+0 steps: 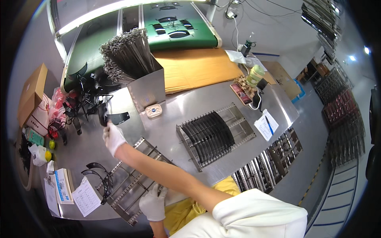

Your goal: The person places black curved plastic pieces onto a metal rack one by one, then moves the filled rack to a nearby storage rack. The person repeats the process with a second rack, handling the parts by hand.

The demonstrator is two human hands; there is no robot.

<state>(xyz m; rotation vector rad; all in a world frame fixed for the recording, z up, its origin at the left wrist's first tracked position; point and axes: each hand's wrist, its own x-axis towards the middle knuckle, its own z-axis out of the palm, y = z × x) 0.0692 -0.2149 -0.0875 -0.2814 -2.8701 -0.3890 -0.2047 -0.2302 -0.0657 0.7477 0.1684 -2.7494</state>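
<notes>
My right hand [113, 139], in a white glove, reaches to the far left of the metal table. Its fingers are closed on a glossy black curved strip [102, 114]. Another black curved strip [119, 118] lies flat beside it. Closer to me, my gloved left hand [152, 203] is closed at the near edge of a slotted metal rack [137, 180]; its fingertips are partly hidden. Several black curved strips [105, 180] stand at the left end of this rack. A second metal rack [242, 127], to the right, carries a row of black curved strips [208, 137].
Beyond the left rack, a metal box [147, 89] holds many thin metal rods. Tangled black pieces [81, 105] lie on the left. Behind are brown cardboard [194, 71] and a green conveyor [202, 33]. A white case [153, 110], a pen [269, 125] and papers [86, 197] lie around.
</notes>
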